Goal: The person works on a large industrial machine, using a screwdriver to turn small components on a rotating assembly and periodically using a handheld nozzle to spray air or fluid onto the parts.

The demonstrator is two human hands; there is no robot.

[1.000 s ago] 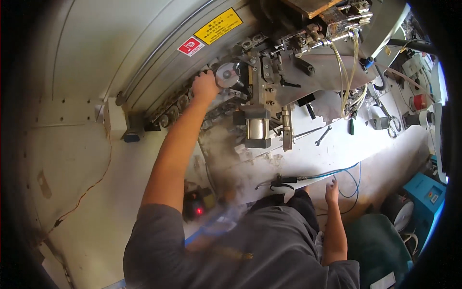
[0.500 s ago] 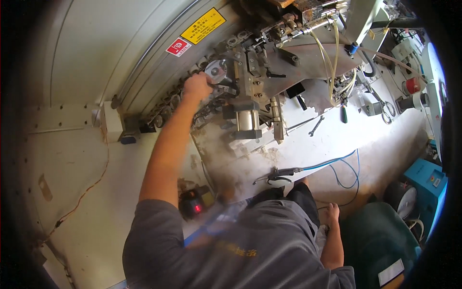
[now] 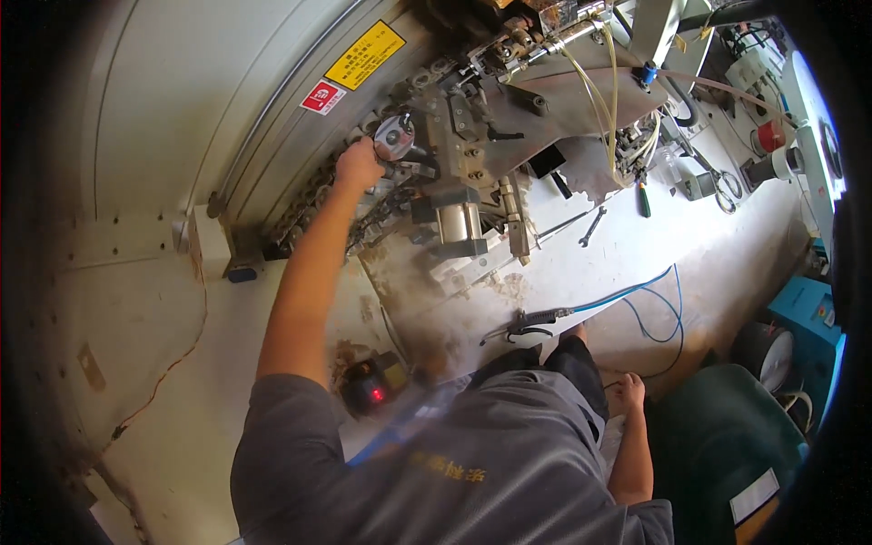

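My left arm reaches up to the machine. My left hand is closed beside a round metal disc with a dark centre, at the end of a row of chain-like links. Its fingers curl in by the disc's lower left edge, and what they grip is hidden behind the hand. Just right of it stand a metal bracket and a pneumatic cylinder. Low beside my right thigh, my right hand hangs with its fingers curled in; nothing shows in it.
An air blow gun with a blue hose lies at the table edge. A wrench, a green-handled tool and scissors lie on the white table. A box with a red light sits by my left side.
The view has shifted slightly, moving the machine a little left in the picture. My left hand stays by the disc. My right hand has risen slightly, its fingers more curled.
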